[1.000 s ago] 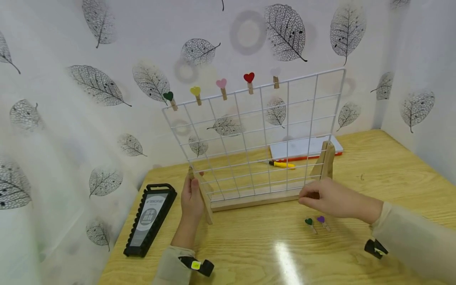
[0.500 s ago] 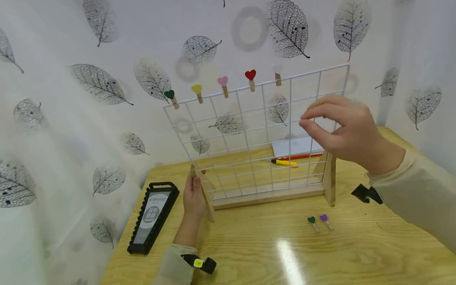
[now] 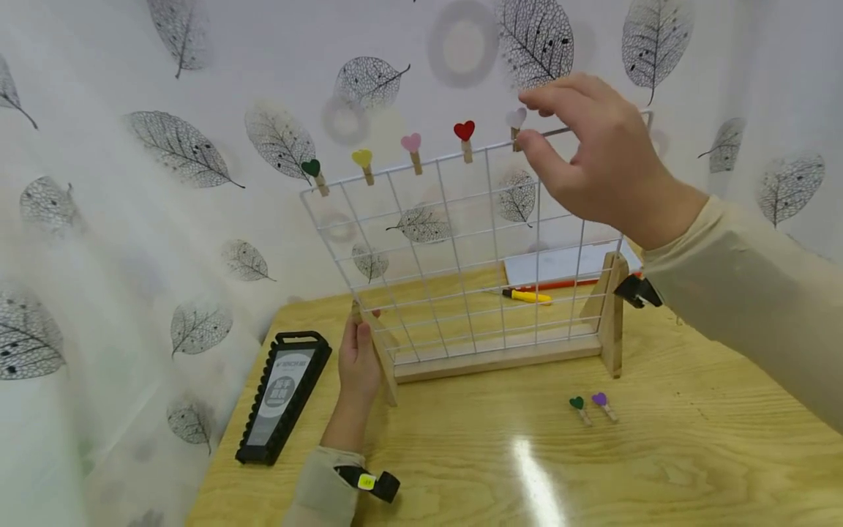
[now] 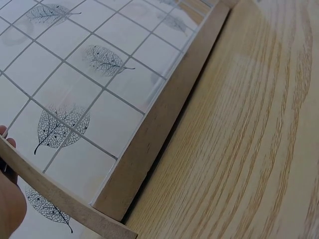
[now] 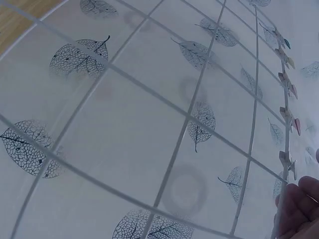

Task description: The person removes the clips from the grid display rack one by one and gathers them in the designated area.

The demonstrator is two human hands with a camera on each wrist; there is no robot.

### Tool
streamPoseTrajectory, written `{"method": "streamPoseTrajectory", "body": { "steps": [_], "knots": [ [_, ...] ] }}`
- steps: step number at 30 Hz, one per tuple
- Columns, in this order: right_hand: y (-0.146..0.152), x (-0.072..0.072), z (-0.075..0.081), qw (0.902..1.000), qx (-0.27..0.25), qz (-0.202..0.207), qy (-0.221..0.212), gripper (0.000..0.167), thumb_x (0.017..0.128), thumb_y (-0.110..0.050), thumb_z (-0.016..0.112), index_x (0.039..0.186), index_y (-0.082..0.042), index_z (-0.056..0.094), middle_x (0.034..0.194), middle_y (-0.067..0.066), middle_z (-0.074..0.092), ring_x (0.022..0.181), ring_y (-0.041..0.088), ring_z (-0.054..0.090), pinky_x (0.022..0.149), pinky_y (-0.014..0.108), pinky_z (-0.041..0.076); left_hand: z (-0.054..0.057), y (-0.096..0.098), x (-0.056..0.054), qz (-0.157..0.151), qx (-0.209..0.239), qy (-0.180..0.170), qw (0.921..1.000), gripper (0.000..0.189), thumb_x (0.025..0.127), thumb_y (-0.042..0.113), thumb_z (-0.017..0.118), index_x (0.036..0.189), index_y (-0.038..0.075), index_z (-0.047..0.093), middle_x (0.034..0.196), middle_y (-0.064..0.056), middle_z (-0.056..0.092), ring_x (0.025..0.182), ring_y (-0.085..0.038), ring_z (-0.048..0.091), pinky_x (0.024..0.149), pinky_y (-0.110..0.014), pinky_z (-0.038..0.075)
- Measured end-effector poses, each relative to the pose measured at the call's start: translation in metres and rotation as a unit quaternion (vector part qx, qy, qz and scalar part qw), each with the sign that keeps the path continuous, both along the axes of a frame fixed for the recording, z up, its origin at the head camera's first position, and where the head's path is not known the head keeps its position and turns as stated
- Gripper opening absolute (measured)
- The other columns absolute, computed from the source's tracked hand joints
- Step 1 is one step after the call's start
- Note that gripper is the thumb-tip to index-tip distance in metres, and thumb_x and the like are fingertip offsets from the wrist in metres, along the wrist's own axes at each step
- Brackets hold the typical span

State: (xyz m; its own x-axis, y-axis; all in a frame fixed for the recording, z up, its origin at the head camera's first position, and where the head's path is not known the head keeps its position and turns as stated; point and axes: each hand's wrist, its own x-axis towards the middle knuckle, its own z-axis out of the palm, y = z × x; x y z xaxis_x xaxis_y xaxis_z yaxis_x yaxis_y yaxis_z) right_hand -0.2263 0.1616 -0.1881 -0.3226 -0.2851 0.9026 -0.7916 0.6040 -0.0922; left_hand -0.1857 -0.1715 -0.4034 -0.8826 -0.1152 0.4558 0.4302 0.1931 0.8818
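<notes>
A white wire grid stands in a wooden stand. My left hand grips the stand's left upright, fingers behind and thumb in front. Along the top wire sit clothespins with hearts: green, yellow, pink, red and white. My right hand is raised at the top wire beside the white-heart clothespin, thumb and fingers spread apart. In the right wrist view its fingers lie close to the wire, just past that clothespin.
Two loose clothespins, one with a green heart and one with a purple heart, lie in front of the stand. Behind it are a yellow-handled screwdriver and a white flat case. A black tool rack lies at left.
My right hand has risen from low by the stand's right side to the top wire, moving up and then left to the white-heart clothespin. The left hand keeps its grip.
</notes>
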Motion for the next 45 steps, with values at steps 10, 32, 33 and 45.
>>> {"method": "streamPoseTrajectory", "body": {
  "steps": [10,32,33,45],
  "knots": [
    [-0.002,0.003,0.019,0.9807,-0.009,-0.057,-0.187,0.028,0.103,-0.026,0.057,0.111,-0.007,0.077,0.102,0.001,0.067,0.09,0.009,0.05,0.077,0.02,0.037,0.005,0.001,0.001,0.002,-0.009,-0.001,1.0,0.046,0.11,0.027,0.034,0.128,-0.012,0.052,0.103,-0.038,0.049,0.069,-0.022,0.048,0.061,-0.021,0.043],
    [0.002,0.003,0.011,0.9898,-0.037,0.009,-0.137,0.012,0.097,-0.011,0.069,0.102,-0.007,0.079,0.092,-0.008,0.068,0.084,0.004,0.052,0.076,0.02,0.037,0.005,0.003,0.004,0.023,-0.014,-0.01,0.9996,0.047,0.11,0.027,0.035,0.128,-0.011,0.053,0.105,0.004,0.056,0.079,-0.038,0.053,0.065,-0.024,0.046],
    [0.003,0.003,0.011,0.9896,-0.04,0.007,-0.138,0.012,0.097,-0.011,0.069,0.102,-0.008,0.079,0.092,-0.01,0.068,0.083,0.005,0.051,0.075,0.021,0.036,0.005,0.003,0.004,0.02,-0.011,-0.012,0.9997,0.046,0.11,0.026,0.035,0.129,-0.011,0.053,0.103,0.0,0.056,0.077,-0.038,0.052,0.064,-0.025,0.046],
    [0.009,0.009,0.012,0.9866,-0.068,0.034,-0.145,0.014,0.096,-0.006,0.068,0.107,-0.003,0.076,0.098,0.001,0.072,0.083,0.007,0.056,0.074,0.018,0.042,0.0,0.0,-0.001,0.007,-0.005,-0.008,0.9999,0.047,0.11,0.028,0.034,0.129,-0.01,0.053,0.093,-0.035,0.048,0.066,-0.029,0.05,0.058,-0.026,0.046]
  ]
}}
